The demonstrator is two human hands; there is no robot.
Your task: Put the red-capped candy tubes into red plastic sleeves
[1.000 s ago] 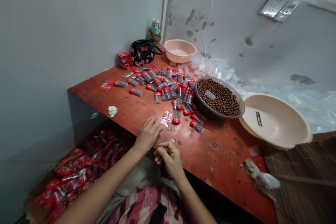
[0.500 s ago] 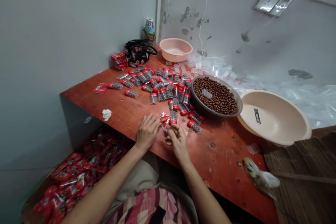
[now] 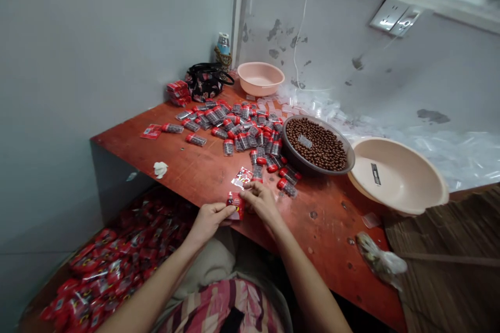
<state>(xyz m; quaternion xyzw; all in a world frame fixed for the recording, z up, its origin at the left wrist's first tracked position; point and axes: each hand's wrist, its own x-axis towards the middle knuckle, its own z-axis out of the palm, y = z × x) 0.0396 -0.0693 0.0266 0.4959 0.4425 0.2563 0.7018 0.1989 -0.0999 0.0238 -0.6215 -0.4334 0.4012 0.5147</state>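
Note:
A small red printed packet is held up at the table's front edge. My left hand pinches its lower left side between thumb and fingers. At its upper right edge, the closed fingertips of my right hand grip the same packet. Just beyond lies another shiny printed packet on the table. Clear red-capped containers filled with dark balls form a loose heap behind it. A single such container lies to the right of my right hand.
A grey bowl of brown balls and a large cream basin stand on the right. Behind are a pink basin and a black floral bag. Many red packets fill a container below left. Corrugated cardboard lies at right.
Both hands have closed on a red packet, which is now lifted near the table edge. My left hand has come back toward my body from lying flat on the table.

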